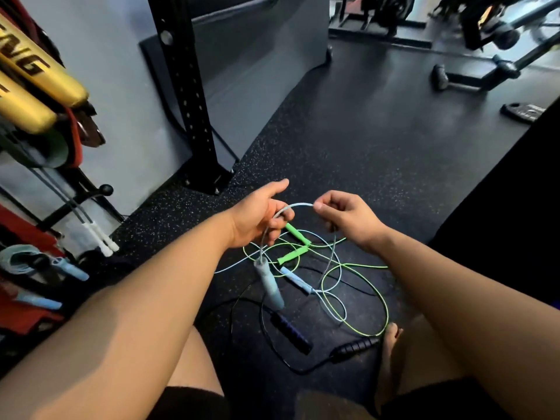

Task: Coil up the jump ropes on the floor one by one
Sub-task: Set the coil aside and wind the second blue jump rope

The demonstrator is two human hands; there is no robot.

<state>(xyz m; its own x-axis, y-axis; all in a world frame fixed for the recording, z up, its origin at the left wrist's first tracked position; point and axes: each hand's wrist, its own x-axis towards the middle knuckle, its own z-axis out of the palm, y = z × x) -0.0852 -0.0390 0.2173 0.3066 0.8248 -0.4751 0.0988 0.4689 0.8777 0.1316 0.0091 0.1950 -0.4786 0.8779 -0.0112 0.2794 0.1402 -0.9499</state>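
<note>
Floor (363, 131): dark speckled rubber. We sit on it with the ropes between our legs, so each one is within reach of both hands.

Rack post (188, 86): black, bolted down ahead and to the left, well clear of the pile.

Left hand (260, 216): raised above the tangle, fingers curled round the cord of the blue rope (298, 205) and thumb stretched forward. We judge it to be the anchor hand, the one that will collect the loops.

Right hand (342, 219): level with the left and near it, pinching the same cord between thumb and forefinger, the other fingers folded. It is placed to feed the next length across.

Blue rope: a short arc spans the two hands. The rest trails down to the floor, crossing the green rope (378, 298).

Green rope: lies loose on the floor in wide loops, its two handles side by side beneath our hands. Untouched.

Black rope (291, 333): nearest to us, flat on the floor, both ribbed handles lying free. Against the dark rubber its cord is hard to follow.

Hanging handle (269, 283): pale blue, dangling below the left hand. Its weight keeps that end taut.

Second blue handle (295, 279): on the floor among the green loops, so it may snag as we draw the cord in.

Progress: coiling of the first rope has barely begun; two ropes wait.
</note>
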